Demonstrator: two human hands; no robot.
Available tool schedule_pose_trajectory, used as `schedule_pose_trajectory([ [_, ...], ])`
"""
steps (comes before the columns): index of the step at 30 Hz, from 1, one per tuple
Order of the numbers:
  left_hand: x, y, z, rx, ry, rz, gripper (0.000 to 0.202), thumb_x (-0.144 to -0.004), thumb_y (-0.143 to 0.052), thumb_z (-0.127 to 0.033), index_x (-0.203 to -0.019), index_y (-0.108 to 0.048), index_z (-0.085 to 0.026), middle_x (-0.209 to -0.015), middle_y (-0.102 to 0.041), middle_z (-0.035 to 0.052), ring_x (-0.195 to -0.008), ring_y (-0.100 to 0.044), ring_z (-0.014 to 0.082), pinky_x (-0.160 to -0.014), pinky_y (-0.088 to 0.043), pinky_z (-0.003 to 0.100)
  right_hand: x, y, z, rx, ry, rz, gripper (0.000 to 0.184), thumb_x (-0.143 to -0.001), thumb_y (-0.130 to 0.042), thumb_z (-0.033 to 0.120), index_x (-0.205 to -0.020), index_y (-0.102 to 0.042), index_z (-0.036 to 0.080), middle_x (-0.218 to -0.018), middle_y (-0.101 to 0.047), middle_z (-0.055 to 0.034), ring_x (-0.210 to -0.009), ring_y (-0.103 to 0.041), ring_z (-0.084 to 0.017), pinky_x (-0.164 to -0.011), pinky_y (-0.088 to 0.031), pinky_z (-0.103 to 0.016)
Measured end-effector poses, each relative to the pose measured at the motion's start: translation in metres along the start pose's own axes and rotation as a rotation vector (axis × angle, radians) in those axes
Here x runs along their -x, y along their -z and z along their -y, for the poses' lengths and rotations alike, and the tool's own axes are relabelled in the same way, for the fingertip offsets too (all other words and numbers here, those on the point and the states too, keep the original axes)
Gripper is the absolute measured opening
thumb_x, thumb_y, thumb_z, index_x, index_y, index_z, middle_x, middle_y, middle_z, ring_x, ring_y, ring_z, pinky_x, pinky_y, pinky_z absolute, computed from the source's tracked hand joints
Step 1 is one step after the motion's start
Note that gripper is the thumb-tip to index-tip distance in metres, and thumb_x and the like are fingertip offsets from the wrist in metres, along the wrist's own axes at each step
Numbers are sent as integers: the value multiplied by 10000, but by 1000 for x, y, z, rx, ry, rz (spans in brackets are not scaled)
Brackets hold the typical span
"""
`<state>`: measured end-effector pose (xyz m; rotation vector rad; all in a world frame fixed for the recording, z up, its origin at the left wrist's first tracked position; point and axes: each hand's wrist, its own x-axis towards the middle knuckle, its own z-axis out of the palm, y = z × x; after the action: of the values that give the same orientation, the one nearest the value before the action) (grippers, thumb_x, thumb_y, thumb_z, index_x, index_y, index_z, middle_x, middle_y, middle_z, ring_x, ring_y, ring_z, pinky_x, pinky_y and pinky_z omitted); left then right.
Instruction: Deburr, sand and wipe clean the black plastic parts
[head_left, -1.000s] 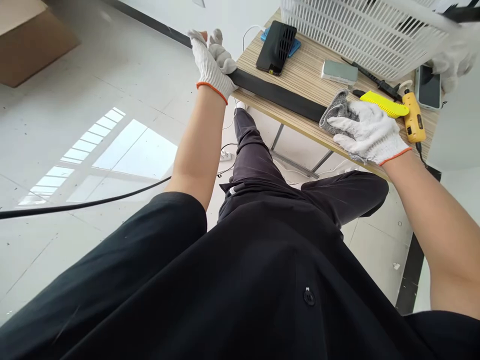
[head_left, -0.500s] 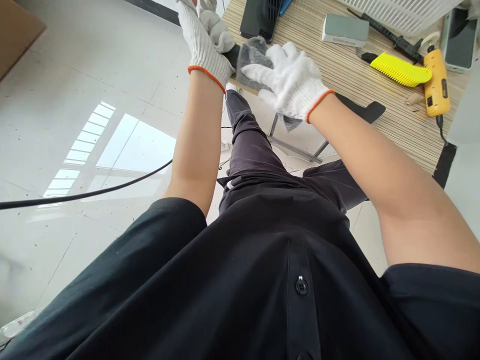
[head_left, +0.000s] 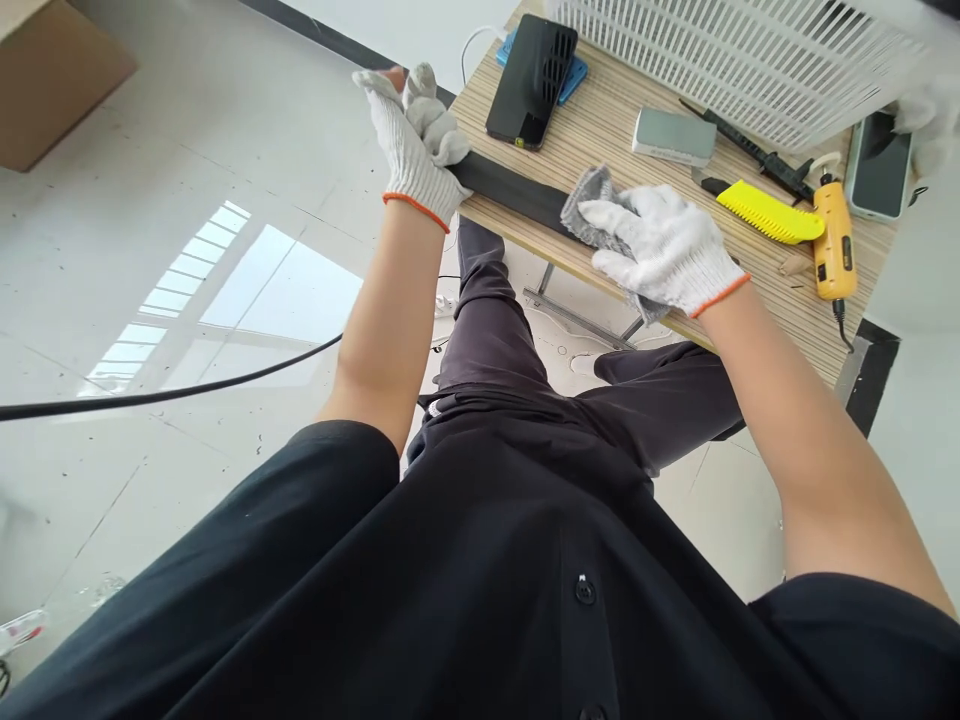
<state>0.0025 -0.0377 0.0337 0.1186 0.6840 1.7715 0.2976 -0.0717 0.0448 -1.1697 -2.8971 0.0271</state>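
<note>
My left hand [head_left: 420, 130], in a white knit glove with an orange cuff, is closed around one end of a long, flat, black blade-like strip [head_left: 517, 192]. A small reddish-brown bit shows above its fingers; I cannot tell what it is. The strip runs right along the table's front edge. My right hand [head_left: 660, 245], gloved the same way, presses a grey cloth [head_left: 596, 205] onto the strip, fingers bent over it. Cloth and hand hide the strip's right part.
On the wood-grain table [head_left: 622, 110] lie a black phone [head_left: 532, 80], a grey-and-white block [head_left: 675, 137], a black caliper-like tool [head_left: 765, 160], a yellow ridged tool [head_left: 772, 212], a yellow rotary tool [head_left: 835, 240] and another phone [head_left: 881, 165]. A white plastic basket [head_left: 720, 60] stands behind. A cardboard box [head_left: 60, 80] sits on the floor.
My right hand and the cloth have slid right along the strip, baring more of its left part. My left hand keeps its grip. The view has shifted, showing more of the table's back.
</note>
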Motion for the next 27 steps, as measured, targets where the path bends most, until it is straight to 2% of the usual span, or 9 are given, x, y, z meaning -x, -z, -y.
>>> schedule_pose_trajectory([
  [3, 2, 0, 1, 40, -19, -2, 641, -1073, -109, -649, -769, -440, -192, -500, -5, -131, -386, 5, 57, -342, -72, 174, 25, -9, -17, 11, -62, -66, 623, -984, -520, 604, -1522, -498, 289, -1300, -608, -114, -1169, -560, -337, -952, -486, -500],
  [7, 5, 2, 0, 28, -23, -25, 560, -1115, -204, -560, -758, -460, -213, -505, -26, -105, -444, 15, 95, -356, -86, 208, 44, -19, -26, 16, -111, -152, 600, -999, -446, 637, -1482, -530, 292, -1184, -628, -101, -1116, -584, -323, -896, -487, -453],
  [12, 1, 7, -3, 27, -32, -73, 504, -1112, -279, -544, -777, -486, -228, -485, -78, -95, -446, -16, 101, -369, -98, 218, 43, -22, -25, -34, -124, -156, 594, -1019, -377, 633, -1480, -520, 287, -1165, -625, -106, -1106, -581, -325, -898, -485, -458],
  [16, -3, 11, -5, 42, -17, -51, 540, -1107, -257, -573, -805, -493, -193, -466, -83, -113, -403, -30, 60, -364, -88, 171, 40, -21, -24, -68, -122, -149, 588, -1022, -401, 615, -1491, -502, 276, -1194, -620, -117, -1129, -565, -319, -912, -476, -428],
  [21, -2, 13, -6, 97, -4, -38, 562, -1085, -233, -629, -841, -489, -192, -472, -71, -108, -388, -46, 53, -364, -84, 153, 40, -19, -21, -71, -134, -133, 599, -1036, -357, 615, -1510, -467, 264, -1257, -607, -104, -1159, -547, -307, -935, -482, -415],
  [27, 6, 9, -3, 26, -55, -98, 549, -1066, -218, -646, -891, -510, -215, -531, -81, -69, -413, -117, 76, -370, -120, 158, 39, -15, -19, -74, -179, -143, 585, -1014, -367, 639, -1517, -464, 357, -1310, -627, -78, -1164, -569, -315, -912, -529, -428],
])
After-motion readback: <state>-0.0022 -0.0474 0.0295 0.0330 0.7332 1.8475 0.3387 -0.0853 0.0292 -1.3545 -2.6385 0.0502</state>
